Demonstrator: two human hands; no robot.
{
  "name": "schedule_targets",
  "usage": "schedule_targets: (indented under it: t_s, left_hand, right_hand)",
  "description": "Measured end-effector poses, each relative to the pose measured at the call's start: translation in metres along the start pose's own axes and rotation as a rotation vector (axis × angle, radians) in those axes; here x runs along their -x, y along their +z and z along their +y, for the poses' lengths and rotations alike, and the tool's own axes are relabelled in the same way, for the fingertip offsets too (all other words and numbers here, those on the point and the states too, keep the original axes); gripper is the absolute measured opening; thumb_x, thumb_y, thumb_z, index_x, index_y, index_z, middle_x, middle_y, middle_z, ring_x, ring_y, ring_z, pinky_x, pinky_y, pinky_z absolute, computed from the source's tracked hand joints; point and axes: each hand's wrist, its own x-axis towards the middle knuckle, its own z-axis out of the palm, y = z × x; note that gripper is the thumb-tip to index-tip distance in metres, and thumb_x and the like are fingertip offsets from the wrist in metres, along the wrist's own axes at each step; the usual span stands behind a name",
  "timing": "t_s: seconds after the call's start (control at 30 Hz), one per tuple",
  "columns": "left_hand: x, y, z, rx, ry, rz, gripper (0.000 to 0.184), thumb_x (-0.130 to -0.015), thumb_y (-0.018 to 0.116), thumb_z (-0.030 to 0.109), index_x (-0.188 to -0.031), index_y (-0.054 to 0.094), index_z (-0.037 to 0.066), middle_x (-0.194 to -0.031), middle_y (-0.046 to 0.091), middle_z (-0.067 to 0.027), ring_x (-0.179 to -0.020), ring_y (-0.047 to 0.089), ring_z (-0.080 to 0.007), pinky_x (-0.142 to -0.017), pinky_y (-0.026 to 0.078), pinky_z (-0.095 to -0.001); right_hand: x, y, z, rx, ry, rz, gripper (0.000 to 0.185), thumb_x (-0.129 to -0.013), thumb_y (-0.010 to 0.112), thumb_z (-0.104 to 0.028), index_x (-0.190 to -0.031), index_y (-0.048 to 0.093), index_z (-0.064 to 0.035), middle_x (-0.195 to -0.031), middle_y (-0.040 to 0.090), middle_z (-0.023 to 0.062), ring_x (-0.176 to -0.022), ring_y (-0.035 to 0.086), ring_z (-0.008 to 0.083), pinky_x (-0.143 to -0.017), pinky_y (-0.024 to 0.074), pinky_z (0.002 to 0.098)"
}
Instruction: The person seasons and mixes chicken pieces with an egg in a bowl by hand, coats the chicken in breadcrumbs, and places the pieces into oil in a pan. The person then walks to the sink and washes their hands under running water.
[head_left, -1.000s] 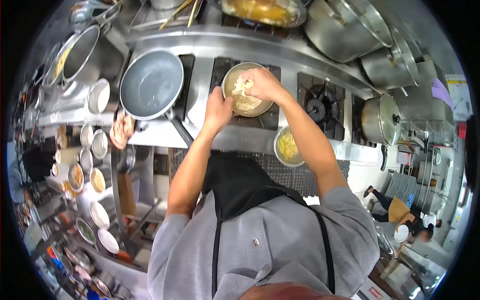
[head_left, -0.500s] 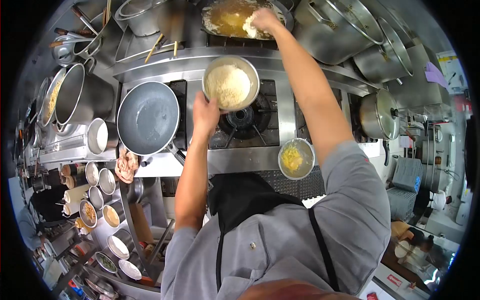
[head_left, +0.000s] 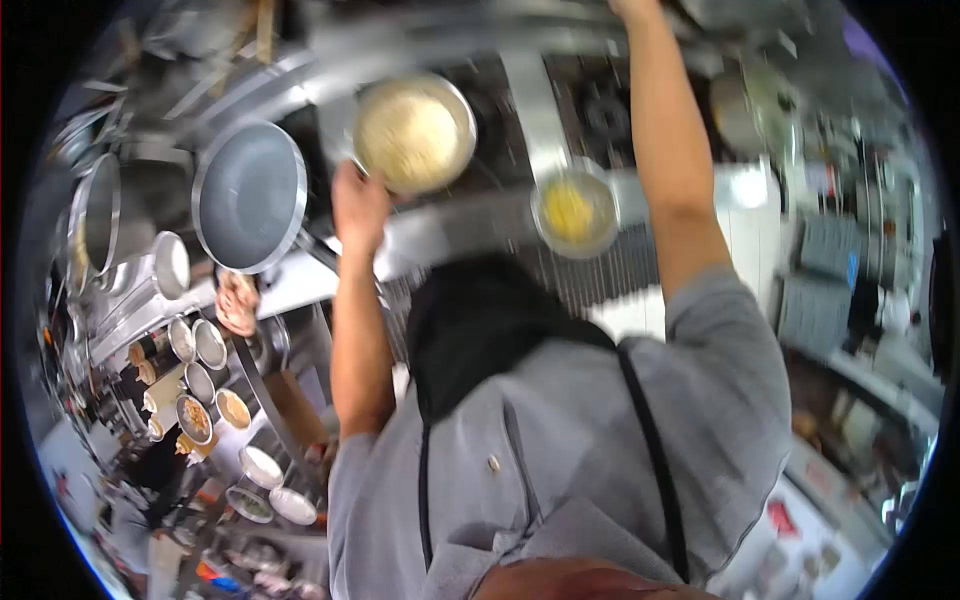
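Observation:
My left hand (head_left: 361, 207) grips the near rim of a round metal bowl (head_left: 415, 135) that holds a pale, crumbly food. The bowl is over the stove, to the right of a grey frying pan (head_left: 250, 197). My right arm reaches far forward, and only a blurred part of my right hand (head_left: 634, 8) shows at the top edge; its fingers are out of the picture. A smaller bowl with yellow pieces (head_left: 570, 212) sits at the front edge of the stove, between my arms.
A crumpled pinkish cloth or food item (head_left: 237, 303) lies below the pan. Several small containers, one with orange pieces (head_left: 194, 419), stand at the lower left. A large pot (head_left: 98, 215) is at the far left. Burners (head_left: 603, 108) lie beyond the yellow-filled bowl.
My right hand went from the bowl to the large oily pan at the back, then mostly out of the top. My left hand lifted the bowl off the burner. The whole view has shifted.

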Motion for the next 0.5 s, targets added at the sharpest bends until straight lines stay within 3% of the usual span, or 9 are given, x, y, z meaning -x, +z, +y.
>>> schedule_targets:
  t_s: [0.03, 0.13, 0.17, 0.23, 0.3, 0.43, 0.5]
  left_hand:
    - [0.012, 0.003, -0.003, 0.077, -0.014, -0.052, 0.012, -0.088, 0.049, 0.002, -0.087, 0.045, -0.010, -0.085, 0.055, -0.0169, -0.069, 0.063, -0.0232, -0.056, 0.059, -0.0333]
    - [0.040, 0.024, -0.019, 0.218, -0.155, -0.033, 0.009, -0.088, 0.048, -0.001, -0.088, 0.044, -0.009, -0.090, 0.056, -0.0201, -0.076, 0.066, -0.0275, -0.060, 0.061, -0.0334]
    - [0.050, 0.030, -0.021, 0.245, -0.172, -0.035, 0.008, -0.088, 0.047, -0.001, -0.088, 0.043, -0.008, -0.091, 0.056, -0.0206, -0.077, 0.066, -0.0282, -0.062, 0.061, -0.0336]
    - [0.067, 0.043, -0.034, 0.252, -0.219, -0.039, 0.008, -0.088, 0.047, -0.001, -0.088, 0.043, -0.009, -0.093, 0.056, -0.0209, -0.077, 0.066, -0.0280, -0.063, 0.062, -0.0339]
    - [0.080, 0.054, -0.046, 0.262, -0.252, -0.032, 0.009, -0.089, 0.046, -0.001, -0.088, 0.042, -0.009, -0.094, 0.056, -0.0212, -0.078, 0.066, -0.0278, -0.064, 0.062, -0.0341]
    - [0.109, 0.069, -0.063, 0.217, -0.264, -0.037, 0.012, -0.089, 0.046, -0.001, -0.093, 0.043, -0.011, -0.098, 0.055, -0.0216, -0.082, 0.065, -0.0287, -0.064, 0.063, -0.0345]
    - [0.119, 0.075, -0.071, 0.181, -0.270, -0.012, 0.013, -0.089, 0.046, -0.001, -0.095, 0.043, -0.012, -0.099, 0.055, -0.0221, -0.081, 0.065, -0.0290, -0.064, 0.063, -0.0337]
  right_hand:
    - [0.032, -0.049, -0.016, -0.138, 0.295, -0.311, 0.009, -0.080, 0.059, -0.008, -0.081, 0.064, -0.0006, -0.068, 0.063, 0.0011, -0.061, 0.055, 0.0132, -0.055, 0.0441, 0.0283]
    - [0.138, -0.091, 0.007, -0.238, 0.661, -0.457, 0.007, -0.076, 0.060, -0.004, -0.080, 0.065, -0.0018, -0.069, 0.064, 0.0014, -0.056, 0.053, 0.0109, -0.051, 0.0425, 0.0295]
    - [0.194, -0.089, 0.067, 0.191, 0.631, -0.587, 0.021, -0.077, 0.065, -0.019, -0.093, 0.070, -0.0068, -0.094, 0.069, 0.0162, -0.088, 0.066, 0.0333, -0.078, 0.0516, 0.0410]
    - [0.261, -0.094, 0.074, -0.080, 0.483, -0.762, 0.021, -0.075, 0.065, -0.015, -0.094, 0.070, -0.0071, -0.088, 0.069, 0.0165, -0.081, 0.065, 0.0354, -0.073, 0.0520, 0.0397]
    - [0.335, -0.070, 0.106, 0.244, 0.342, -0.917, 0.028, -0.071, 0.064, -0.012, -0.099, 0.070, -0.0131, -0.101, 0.068, 0.0121, -0.094, 0.064, 0.0330, -0.080, 0.0534, 0.0424]
    - [0.374, -0.076, 0.077, 0.409, 0.116, -1.039, 0.029, -0.073, 0.062, -0.006, -0.100, 0.069, -0.0140, -0.098, 0.067, 0.0113, -0.097, 0.063, 0.0306, -0.080, 0.0529, 0.0416]
    - [0.382, -0.072, 0.079, 0.418, -0.115, -1.092, 0.034, -0.074, 0.062, -0.003, -0.105, 0.067, -0.0143, -0.097, 0.065, 0.0112, -0.099, 0.062, 0.0298, -0.081, 0.0520, 0.0413]
